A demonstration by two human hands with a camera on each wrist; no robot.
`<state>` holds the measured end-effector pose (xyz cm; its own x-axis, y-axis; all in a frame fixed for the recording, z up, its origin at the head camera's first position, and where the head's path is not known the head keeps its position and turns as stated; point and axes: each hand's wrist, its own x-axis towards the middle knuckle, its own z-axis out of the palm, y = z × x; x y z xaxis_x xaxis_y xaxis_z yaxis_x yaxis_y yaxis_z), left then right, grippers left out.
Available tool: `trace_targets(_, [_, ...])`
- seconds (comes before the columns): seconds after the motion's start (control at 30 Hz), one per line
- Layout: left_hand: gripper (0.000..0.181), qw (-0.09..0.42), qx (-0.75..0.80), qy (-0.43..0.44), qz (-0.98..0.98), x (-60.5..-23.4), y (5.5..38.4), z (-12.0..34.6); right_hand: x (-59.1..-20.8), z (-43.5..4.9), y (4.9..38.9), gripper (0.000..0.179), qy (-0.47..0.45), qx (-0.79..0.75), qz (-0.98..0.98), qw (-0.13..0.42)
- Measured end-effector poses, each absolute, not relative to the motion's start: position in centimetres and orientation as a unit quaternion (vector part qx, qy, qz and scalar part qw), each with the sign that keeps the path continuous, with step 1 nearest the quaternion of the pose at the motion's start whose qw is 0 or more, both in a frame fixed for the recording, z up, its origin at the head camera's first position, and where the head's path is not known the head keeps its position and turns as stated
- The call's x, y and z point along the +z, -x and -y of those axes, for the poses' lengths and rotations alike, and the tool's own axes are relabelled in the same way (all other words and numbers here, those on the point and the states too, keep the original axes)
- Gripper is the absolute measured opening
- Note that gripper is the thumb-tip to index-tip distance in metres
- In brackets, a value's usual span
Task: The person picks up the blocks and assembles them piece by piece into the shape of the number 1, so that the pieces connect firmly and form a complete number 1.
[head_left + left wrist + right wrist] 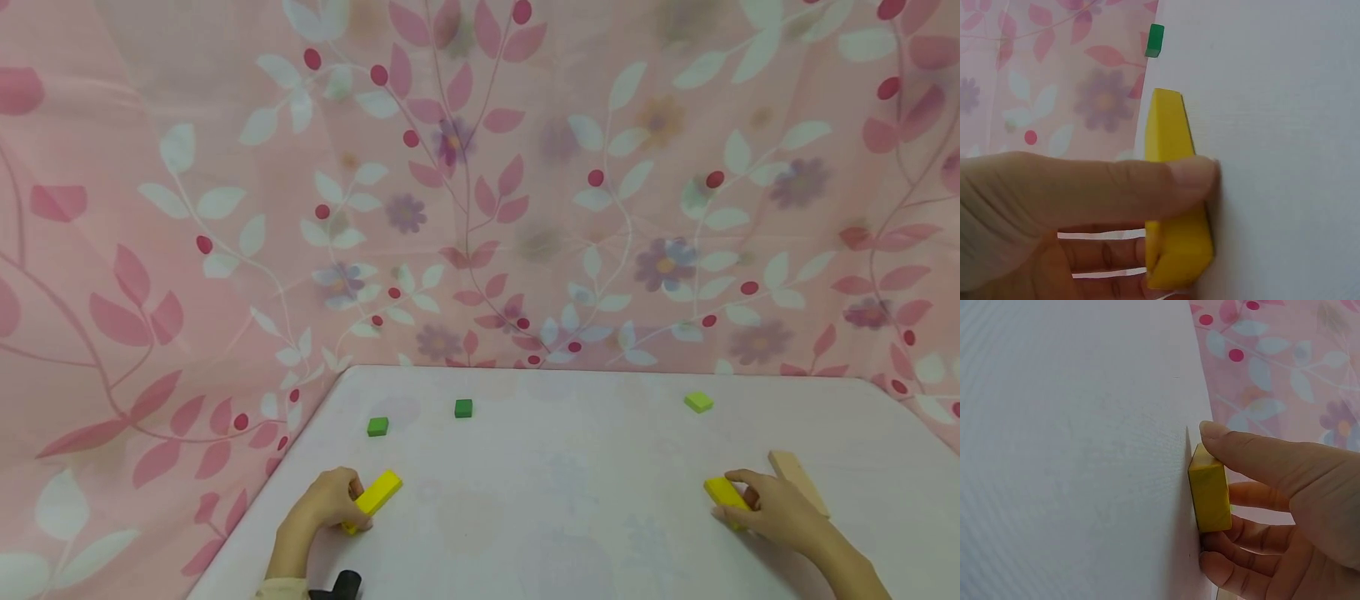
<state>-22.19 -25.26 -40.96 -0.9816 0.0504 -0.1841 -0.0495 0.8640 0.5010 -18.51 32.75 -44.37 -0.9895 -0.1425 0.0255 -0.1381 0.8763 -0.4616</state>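
Note:
On the left of the white table, my left hand (330,498) grips a long yellow block (381,492) near its closer end. The left wrist view shows the thumb across this yellow block (1171,128), with fingers behind it. At the right, my right hand (776,507) holds another yellow block (724,493) between thumb and fingers. That block's end (1211,497) faces the camera in the right wrist view, close over the tabletop. A plain wooden plank (798,483) lies just beyond the right hand, partly hidden by it.
Two green blocks (378,427) (463,408) lie toward the back left of the white table (555,475). A light green block (699,402) is at the back right. A black object (347,585) shows by the left wrist. Flowered pink cloth (525,208) hangs behind the table.

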Motion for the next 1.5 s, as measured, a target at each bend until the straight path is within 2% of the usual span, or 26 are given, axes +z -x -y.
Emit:
trace_targets(0.17, [0.037, 0.102, 0.254, -0.011, -0.962, -40.8, 22.2, 25.4, -44.1, -32.6, 18.5, 0.057, 0.065, -0.239, -0.969, 0.012])
trace_targets(0.4, [0.028, 0.051, 0.275, -0.075, -0.957, -41.5, 22.6, 24.8, -43.9, -32.4, 18.5, 0.053, 0.056, -0.234, -0.970, 0.018])
trace_targets(0.6, [0.028, 0.039, 0.296, -0.144, -0.943, -41.9, 23.1, 23.3, -43.9, -32.4, 18.3, 0.055, 0.054, -0.236, -0.970, 0.017])
trace_targets(0.93, [0.030, 0.002, 0.308, -0.202, -0.930, -42.9, 23.7, 20.1, -44.2, -32.6, 18.5, 0.059, 0.046, -0.240, -0.969, 0.028])
trace_targets(1.5, [0.031, 0.010, 0.314, -0.247, -0.917, -42.7, 24.3, 15.9, -44.3, -32.5, 18.5, 0.059, 0.045, -0.243, -0.969, 0.021])
